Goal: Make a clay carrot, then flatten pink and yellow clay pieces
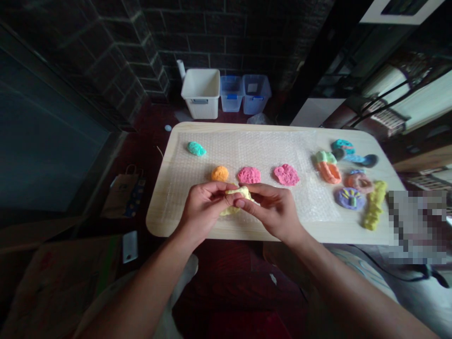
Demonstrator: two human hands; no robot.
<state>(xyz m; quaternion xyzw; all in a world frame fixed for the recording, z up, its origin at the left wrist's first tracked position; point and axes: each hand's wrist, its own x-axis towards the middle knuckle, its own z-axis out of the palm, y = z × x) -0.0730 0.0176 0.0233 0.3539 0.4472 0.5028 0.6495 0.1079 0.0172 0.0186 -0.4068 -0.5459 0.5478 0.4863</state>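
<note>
Between my left hand point(206, 203) and my right hand point(272, 206), a pale yellow lump of modelling clay point(239, 192) is pinched by thumbs and fingers. Both hands are closed on it above the near edge of the table. Part of a yellow piece shows below the fingers; whether it joins the pinched lump I cannot tell. Just beyond my hands lie an orange clay ball point(219, 173), a flattened pink clay piece point(249, 175) and another pink clay piece point(286, 174). A turquoise clay lump point(196, 149) sits farther back on the left.
Bubble wrap point(247, 146) covers much of the pale wooden table point(158, 207). Several shaped clay pieces stand at the right, among them a purple disc point(349, 199) and a yellow strip point(375, 205). Behind the table are a white bin point(205, 106) and two blue-tinted boxes.
</note>
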